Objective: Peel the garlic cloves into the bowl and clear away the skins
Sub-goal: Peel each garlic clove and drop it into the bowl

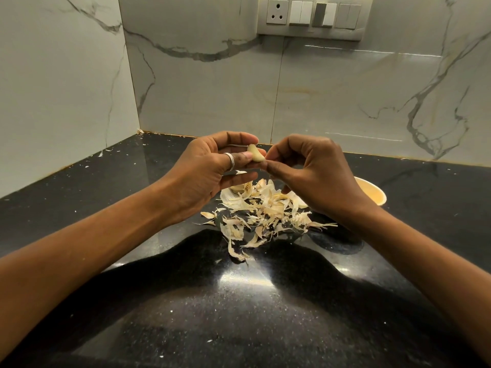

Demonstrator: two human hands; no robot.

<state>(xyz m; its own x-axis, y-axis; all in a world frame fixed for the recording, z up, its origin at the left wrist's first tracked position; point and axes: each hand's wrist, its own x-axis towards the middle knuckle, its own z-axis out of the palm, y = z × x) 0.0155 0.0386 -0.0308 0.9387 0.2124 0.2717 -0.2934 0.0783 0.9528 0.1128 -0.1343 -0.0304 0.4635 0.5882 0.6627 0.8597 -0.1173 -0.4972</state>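
Left hand: I log thumb and fingers pinching the garlic clove.
Right hand: fingertips pinch the clove's right end.
Skins: heaped on the counter below the grip.
Bowl: below-right of the grip, partly behind my right hand.

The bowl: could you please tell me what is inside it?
Of the bowl, only a bare stretch of cream inner wall shows; the right hand covers the rest, so any contents are hidden.

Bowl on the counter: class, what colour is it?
The bowl is pale yellow; head view.
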